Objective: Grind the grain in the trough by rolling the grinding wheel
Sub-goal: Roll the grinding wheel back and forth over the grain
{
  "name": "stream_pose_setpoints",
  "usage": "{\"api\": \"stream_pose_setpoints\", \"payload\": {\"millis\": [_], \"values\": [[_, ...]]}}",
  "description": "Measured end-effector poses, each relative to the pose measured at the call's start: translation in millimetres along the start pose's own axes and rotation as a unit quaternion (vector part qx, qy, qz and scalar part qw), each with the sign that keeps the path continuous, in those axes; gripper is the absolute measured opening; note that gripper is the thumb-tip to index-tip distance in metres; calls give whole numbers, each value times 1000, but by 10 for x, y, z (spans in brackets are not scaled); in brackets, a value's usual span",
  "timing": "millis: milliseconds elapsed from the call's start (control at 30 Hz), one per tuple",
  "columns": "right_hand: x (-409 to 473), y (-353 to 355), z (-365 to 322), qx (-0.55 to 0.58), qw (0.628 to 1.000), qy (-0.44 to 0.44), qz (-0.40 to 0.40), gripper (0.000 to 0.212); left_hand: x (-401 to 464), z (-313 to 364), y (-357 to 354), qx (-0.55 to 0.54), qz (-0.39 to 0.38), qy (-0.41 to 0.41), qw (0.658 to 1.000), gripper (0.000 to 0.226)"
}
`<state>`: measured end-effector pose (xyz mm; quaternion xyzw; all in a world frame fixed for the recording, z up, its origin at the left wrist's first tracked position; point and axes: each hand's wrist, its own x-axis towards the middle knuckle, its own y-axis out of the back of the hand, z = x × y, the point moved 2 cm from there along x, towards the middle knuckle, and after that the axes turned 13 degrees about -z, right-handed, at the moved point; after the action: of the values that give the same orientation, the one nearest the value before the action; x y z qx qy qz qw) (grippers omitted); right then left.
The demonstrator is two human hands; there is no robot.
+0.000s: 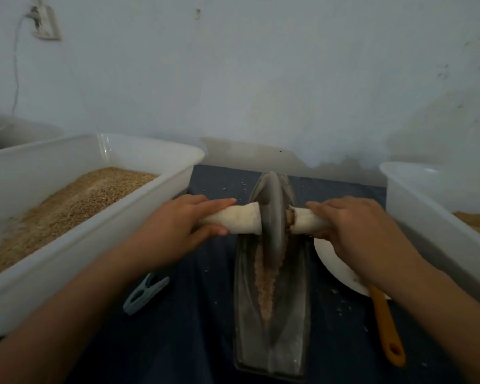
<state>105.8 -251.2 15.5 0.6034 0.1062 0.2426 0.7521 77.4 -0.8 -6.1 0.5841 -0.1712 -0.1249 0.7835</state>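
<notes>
A person grinds grain (263, 284) in a long metal trough (288, 322) lying lengthwise on a dark cloth (194, 328). The wheel (272, 217) stands upright in the groove toward the far half, its axle crosswise so each hand takes one wrapped handle (233, 221). The left hand (175, 225) lies over the left handle, fingers together and stretched toward the wheel, thumb underneath. The right hand (355, 225) curls round the right handle. Both forearms reach forward, evenly spaced, likely to keep the wheel level. Tubs (100, 151) flank the trough.

Left hand (178, 221) and right hand (358, 228), arms outstretched, each hold a curled grip.
</notes>
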Motion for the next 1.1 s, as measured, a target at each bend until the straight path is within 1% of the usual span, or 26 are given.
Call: {"api": "stream_pose_setpoints", "payload": {"millis": [67,133,200,300,367,433,467,533,600,667,700,733,800,867,933,967,1000,1067,1100], "values": [[-43,30,-8,-2,1000,15,-1,42,-20,2,42,-16,-15,-5,1000,53],[-132,105,-46,-20,999,45,-22,33,-100,13,122,-70,-67,-14,995,52],[-236,205,-91,-38,995,76,-51,30,-198,32,214,-135,-128,-31,982,53],[-388,340,-117,-43,990,98,-93,37,-286,68,318,-179,-201,-71,961,51],[-428,373,-120,-36,990,100,-93,41,-295,73,335,-190,-215,-75,955,50],[-398,337,-120,-25,992,93,-79,38,-269,61,300,-174,-199,-60,963,50],[-345,297,-117,-18,994,85,-67,36,-241,52,264,-161,-178,-46,970,48],[-198,190,-94,-11,998,58,-32,35,-162,35,171,-113,-109,-18,987,41],[-52,69,-45,-7,1000,16,-6,45,-81,35,77,-39,-29,8,999,43],[18,-17,0,-2,1000,-10,5,52,-16,40,6,34,35,8,999,50],[21,-35,16,-1,1000,-11,9,52,5,45,-3,51,49,2,997,51],[5,-29,17,1,1000,-5,10,49,7,44,4,53,48,-2,997,52],[-71,39,-16,-15,1000,24,-3,38,-31,33,64,12,1,-9,1000,51],[-177,138,-51,-41,997,60,-29,31,-118,16,155,-70,-76,-21,994,48],[-288,237,-79,-49,993,84,-64,33,-213,32,250,-153,-148,-49,976,47],[-341,276,-87,-43,991,91,-84,37,-252,49,288,-177,-177,-67,966,46],[-379,298,-92,-39,989,94,-106,41,-278,63,315,-192,-196,-83,958,45],[-416,309,-99,-39,985,94,-142,48,-299,85,339,-206,-212,-98,950,45],[-409,302,-103,-38,985,96,-138,47,-295,90,331,-204,-208,-94,952,45]]}}
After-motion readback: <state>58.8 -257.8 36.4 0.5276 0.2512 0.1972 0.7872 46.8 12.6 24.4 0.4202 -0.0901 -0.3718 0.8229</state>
